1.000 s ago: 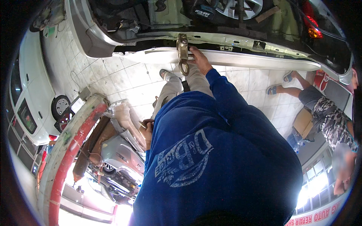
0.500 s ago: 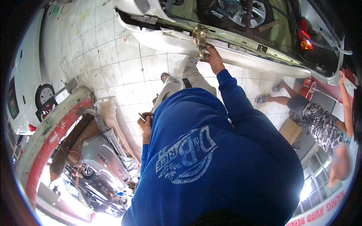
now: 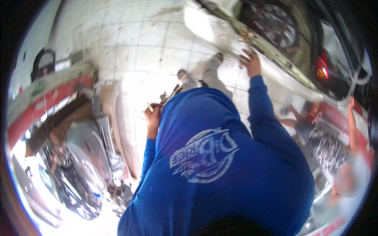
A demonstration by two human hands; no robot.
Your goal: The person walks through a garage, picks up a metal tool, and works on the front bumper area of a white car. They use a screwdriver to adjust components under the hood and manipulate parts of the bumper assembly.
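Observation:
My right hand (image 3: 252, 65) reaches forward, fingers spread, just short of a brass-coloured metal clamp (image 3: 246, 35). The clamp sits on the bare yellowish-green sill edge (image 3: 275, 55) of a car body, and motion smears its outline. Along that edge runs a long white body panel (image 3: 285, 72). Low at my left side, my left hand (image 3: 152, 118) is closed, with a short pale stick-like piece (image 3: 151, 107) between its fingers. What kind of piece it is does not show.
A wheel (image 3: 271, 23) shows inside the car at the upper right. Another person in a camouflage top (image 3: 325, 147) is at the right, one arm raised to the car. A red-and-white bumper-like part (image 3: 51, 98), a grey panel (image 3: 84, 147) and other car parts crowd the left.
My right hand has let go of the clamp, which stays on the sill edge. The view has swung, blurring the scene. My left hand still holds the pale piece.

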